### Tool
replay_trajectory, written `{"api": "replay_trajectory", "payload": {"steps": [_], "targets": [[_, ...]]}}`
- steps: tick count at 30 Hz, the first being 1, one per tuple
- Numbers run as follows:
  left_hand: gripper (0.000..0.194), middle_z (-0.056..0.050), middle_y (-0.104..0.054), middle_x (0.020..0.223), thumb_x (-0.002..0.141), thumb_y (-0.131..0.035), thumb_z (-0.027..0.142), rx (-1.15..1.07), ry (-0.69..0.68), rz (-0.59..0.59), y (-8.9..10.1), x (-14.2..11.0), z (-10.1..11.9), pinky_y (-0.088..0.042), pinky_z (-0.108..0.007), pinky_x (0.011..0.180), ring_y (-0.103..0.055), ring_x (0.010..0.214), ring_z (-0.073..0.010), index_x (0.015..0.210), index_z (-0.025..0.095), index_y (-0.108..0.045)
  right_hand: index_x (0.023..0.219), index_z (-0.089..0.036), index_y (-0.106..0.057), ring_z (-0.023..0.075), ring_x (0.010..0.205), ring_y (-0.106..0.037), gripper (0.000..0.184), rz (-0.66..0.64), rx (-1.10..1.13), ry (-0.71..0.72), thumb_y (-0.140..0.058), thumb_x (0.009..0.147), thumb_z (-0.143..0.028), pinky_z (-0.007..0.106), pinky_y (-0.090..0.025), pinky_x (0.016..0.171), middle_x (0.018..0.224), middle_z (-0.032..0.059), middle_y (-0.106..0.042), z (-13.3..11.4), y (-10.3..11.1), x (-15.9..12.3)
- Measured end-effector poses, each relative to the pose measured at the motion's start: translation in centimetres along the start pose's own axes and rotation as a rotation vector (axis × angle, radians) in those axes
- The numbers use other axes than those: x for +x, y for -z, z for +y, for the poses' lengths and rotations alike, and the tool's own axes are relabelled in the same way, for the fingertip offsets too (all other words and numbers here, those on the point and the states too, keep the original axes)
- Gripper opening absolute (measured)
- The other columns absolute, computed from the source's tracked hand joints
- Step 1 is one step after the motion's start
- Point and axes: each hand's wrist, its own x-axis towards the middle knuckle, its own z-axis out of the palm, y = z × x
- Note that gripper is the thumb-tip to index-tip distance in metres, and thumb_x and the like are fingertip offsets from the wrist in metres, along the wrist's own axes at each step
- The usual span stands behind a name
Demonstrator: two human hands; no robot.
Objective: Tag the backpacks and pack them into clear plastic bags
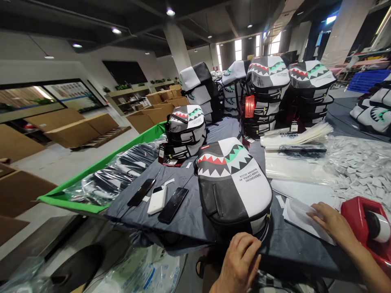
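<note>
Clearly apart; left hand [240, 260] touches shark backpack [233, 183], its edge hidden; right hand [331, 221] on white sheets [297, 215]

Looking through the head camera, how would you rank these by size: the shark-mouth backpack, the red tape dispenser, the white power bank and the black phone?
From largest to smallest in the head view:
1. Shark-mouth backpack
2. Red tape dispenser, though it sits nearer the camera
3. White power bank and black phone look alike, so I can't rank them.

Grey-clothed table [189, 228] bearing a backpack [233, 183], two phones [172, 205], a power bank [157, 199], plastic bags [296, 167], paper sheets [302, 221], a red tape dispenser [356, 215].
</note>
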Motion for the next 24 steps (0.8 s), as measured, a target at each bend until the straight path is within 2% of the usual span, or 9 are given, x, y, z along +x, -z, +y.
{"api": "replay_trajectory", "payload": {"steps": [2, 4, 7, 10, 13, 16, 19, 22, 24], "targets": [[0.026, -0.012, -0.071, 0.100, 0.100, -0.051, 0.023, -0.280, 0.063, -0.084, -0.7, 0.9, 0.8, -0.057, -0.034, 0.086, -0.065, 0.097, -0.0206, 0.121, 0.015, -0.065, 0.088, -0.022, -0.071, 0.0203, 0.065, -0.064, 0.050, 0.150, -0.040, 0.045, -0.035, 0.101, -0.055, 0.029, -0.040, 0.053, 0.074, 0.0054, -0.065, -1.2, 1.3, -0.7], [0.033, -0.012, -0.073, 0.103, 0.099, -0.056, 0.040, -0.611, 0.264, -0.258, -2.2, 1.9, 1.6, -0.057, -0.036, 0.088, -0.068, 0.097, -0.0217, 0.118, 0.017, -0.070, 0.096, -0.019, -0.073, 0.0176, 0.059, -0.060, 0.047, 0.323, -0.139, 0.124, -0.035, 0.105, -0.045, 0.029, -0.038, 0.052, 0.067, 0.0037, -0.061, -3.0, 2.8, -1.3], [0.079, -0.019, -0.067, 0.130, 0.077, -0.075, 0.065, -0.998, 0.646, -0.440, -5.7, 3.6, 2.6, -0.051, -0.047, 0.104, -0.065, 0.118, -0.0311, 0.137, 0.016, -0.060, 0.116, -0.014, -0.071, 0.0139, 0.054, -0.056, 0.033, 0.486, -0.227, 0.283, -0.043, 0.104, -0.026, 0.028, -0.038, 0.054, 0.062, 0.0000, -0.058, -6.9, 4.2, -2.6], [0.107, -0.022, -0.062, 0.137, 0.059, -0.085, 0.072, -1.181, 0.870, -0.271, -9.3, 4.8, 3.4, -0.046, -0.050, 0.109, -0.060, 0.126, -0.0354, 0.143, 0.013, -0.053, 0.123, -0.014, -0.067, 0.0124, 0.050, -0.056, 0.035, 0.474, -0.163, 0.386, -0.039, 0.104, -0.020, 0.027, -0.039, 0.053, 0.065, 0.0005, -0.065, -11.7, 3.5, -4.7], [0.078, -0.014, -0.074, 0.102, 0.071, -0.071, 0.078, -1.061, 1.025, 0.024, -11.0, 4.6, 3.8, -0.055, -0.040, 0.091, -0.069, 0.098, -0.0288, 0.109, 0.010, -0.071, 0.121, -0.011, -0.068, 0.0149, 0.052, -0.063, 0.036, 0.424, -0.020, 0.441, -0.039, 0.104, -0.025, 0.026, -0.046, 0.050, 0.080, 0.0085, -0.074, -15.7, 2.1, -7.3], [0.074, -0.008, -0.070, 0.077, 0.084, -0.051, 0.081, -0.840, 1.013, 0.051, -10.0, 3.1, 3.7, -0.053, -0.032, 0.073, -0.063, 0.075, -0.0206, 0.083, 0.010, -0.074, 0.130, -0.011, -0.062, 0.0158, 0.055, -0.068, 0.037, 0.323, 0.191, 0.470, -0.047, 0.102, -0.030, 0.022, -0.051, 0.049, 0.085, 0.0095, -0.076, -16.9, 2.4, -9.0], [0.066, -0.005, -0.070, 0.073, 0.096, -0.044, 0.069, -0.675, 0.834, -0.079, -7.1, 1.5, 3.6, -0.050, -0.027, 0.070, -0.059, 0.067, -0.0159, 0.091, 0.013, -0.078, 0.138, -0.020, -0.057, 0.0152, 0.067, -0.072, 0.040, 0.223, 0.363, 0.479, -0.056, 0.099, -0.031, 0.020, -0.058, 0.064, 0.089, 0.0042, -0.076, -15.7, 4.2, -8.4], [0.055, -0.006, -0.074, 0.077, 0.097, -0.049, 0.063, -0.598, 0.736, -0.148, -4.5, 0.5, 3.4, -0.051, -0.025, 0.069, -0.062, 0.068, -0.0164, 0.098, 0.018, -0.081, 0.143, -0.027, -0.055, 0.0230, 0.107, -0.071, 0.049, 0.172, 0.349, 0.512, -0.061, 0.095, -0.038, 0.032, -0.060, 0.091, 0.122, 0.0087, -0.071, -14.0, 5.0, -5.4], [0.053, -0.007, -0.077, 0.081, 0.095, -0.053, 0.062, -0.614, 0.731, -0.135, -3.3, 0.0, 3.2, -0.052, -0.025, 0.068, -0.066, 0.071, -0.0178, 0.097, 0.018, -0.082, 0.138, -0.027, -0.059, 0.0252, 0.115, -0.067, 0.046, 0.108, 0.357, 0.590, -0.063, 0.094, -0.042, 0.043, -0.054, 0.103, 0.124, 0.0093, -0.070, -13.5, 4.4, -3.1]]}}
